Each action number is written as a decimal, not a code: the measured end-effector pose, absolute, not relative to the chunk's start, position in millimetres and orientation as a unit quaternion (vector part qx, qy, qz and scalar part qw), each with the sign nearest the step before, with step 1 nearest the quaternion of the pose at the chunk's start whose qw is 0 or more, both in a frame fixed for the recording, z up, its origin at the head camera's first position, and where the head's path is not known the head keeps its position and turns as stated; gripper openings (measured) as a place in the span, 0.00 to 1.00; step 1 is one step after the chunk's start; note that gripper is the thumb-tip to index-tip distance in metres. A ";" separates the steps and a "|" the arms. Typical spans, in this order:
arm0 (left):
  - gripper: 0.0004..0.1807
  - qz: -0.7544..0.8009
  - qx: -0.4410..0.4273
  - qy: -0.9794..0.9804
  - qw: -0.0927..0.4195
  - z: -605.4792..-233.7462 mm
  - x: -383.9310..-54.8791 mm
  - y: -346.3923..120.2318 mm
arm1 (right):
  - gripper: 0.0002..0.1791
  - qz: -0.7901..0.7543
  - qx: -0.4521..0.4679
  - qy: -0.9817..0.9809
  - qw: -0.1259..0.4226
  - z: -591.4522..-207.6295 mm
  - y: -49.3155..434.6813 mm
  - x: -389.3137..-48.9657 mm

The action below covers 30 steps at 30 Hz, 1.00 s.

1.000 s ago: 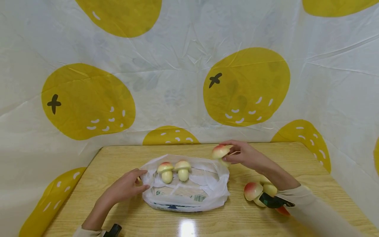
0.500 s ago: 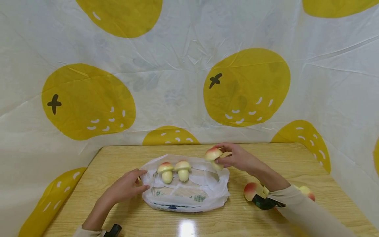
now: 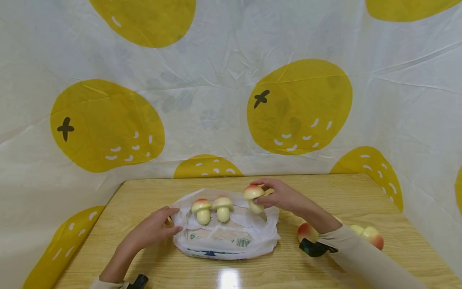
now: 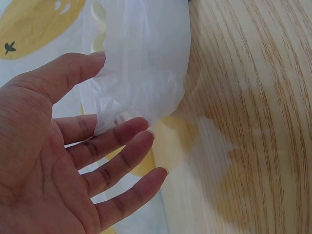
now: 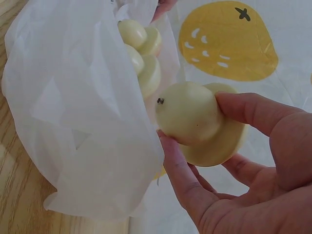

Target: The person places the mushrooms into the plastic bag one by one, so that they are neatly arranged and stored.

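Note:
A toy mushroom (image 3: 254, 193) with a reddish cap is pinched by my right hand (image 3: 279, 196), upright over the right part of the white plastic bag (image 3: 227, 253). In the right wrist view, thumb and fingers surround its pale stem (image 5: 187, 112). Two more toy mushrooms, a left one (image 3: 203, 210) and a right one (image 3: 223, 208), lie side by side in the bag's wide mouth. My left hand (image 3: 155, 226) is at the bag's left rim, thumb and fingers apart. Its fingers (image 4: 124, 139) are loosely extended against the plastic in the left wrist view.
More toy mushrooms lie on the wooden table (image 3: 281, 269) at the right, one with a red cap (image 3: 306, 232) and another (image 3: 373, 237) farther right. My right sleeve partly hides them. A curtain (image 3: 216, 100) with yellow fruit prints hangs behind the table.
My right hand has moved left and slightly down with the mushroom, from the bag's right edge to over its opening. The mushroom is now more upright. My left hand has stayed put.

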<state>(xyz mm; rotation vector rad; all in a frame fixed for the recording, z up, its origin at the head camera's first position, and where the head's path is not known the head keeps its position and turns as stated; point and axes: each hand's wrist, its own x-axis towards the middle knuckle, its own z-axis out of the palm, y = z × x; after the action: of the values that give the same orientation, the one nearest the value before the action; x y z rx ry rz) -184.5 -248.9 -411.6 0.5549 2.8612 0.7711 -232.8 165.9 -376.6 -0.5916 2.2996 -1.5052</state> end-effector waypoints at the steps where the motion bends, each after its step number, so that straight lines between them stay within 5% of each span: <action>1: 0.36 0.255 0.184 0.947 0.063 -411.7 -184.5 -248.9 | 0.33 -0.526 -0.208 0.807 0.167 -376.8 164.9 -232.7; 30: 0.37 0.256 0.181 0.947 0.064 -409.7 -182.9 -246.4 | 0.26 -0.463 -0.194 0.849 0.164 -391.4 132.6 -238.5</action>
<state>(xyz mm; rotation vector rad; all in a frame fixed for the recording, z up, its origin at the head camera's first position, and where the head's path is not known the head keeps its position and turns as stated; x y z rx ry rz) -182.9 -246.4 -409.7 0.5467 2.8601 0.7744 -238.5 132.6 -391.4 -0.5528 2.4204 -1.3191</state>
